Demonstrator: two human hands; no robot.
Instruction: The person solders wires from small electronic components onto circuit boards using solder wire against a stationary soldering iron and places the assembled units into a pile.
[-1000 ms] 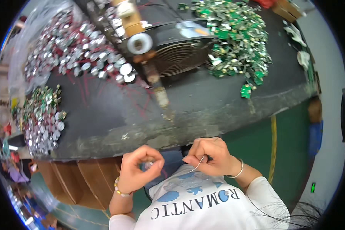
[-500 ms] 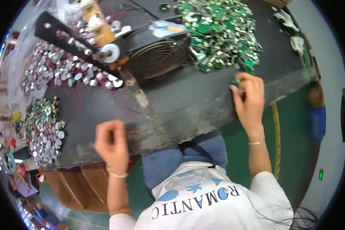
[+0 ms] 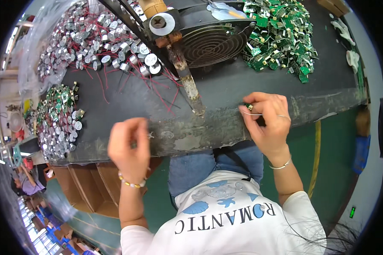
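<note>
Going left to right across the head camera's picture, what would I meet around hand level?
Mixed pile of boards and discs, left hand, worn metal rod, right hand holding small green board, yellow floor line.

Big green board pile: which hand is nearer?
Right. The right hand is just this side of the pile; the left hand is farther off, well to the pile's left.

We can pass between the soldering iron [image 3: 187,81] and our right hand [image 3: 270,120]; the fan [image 3: 215,46] blocks us farther back.

Right hand [image 3: 268,121] withdrew from board pile [image 3: 281,38].
</note>
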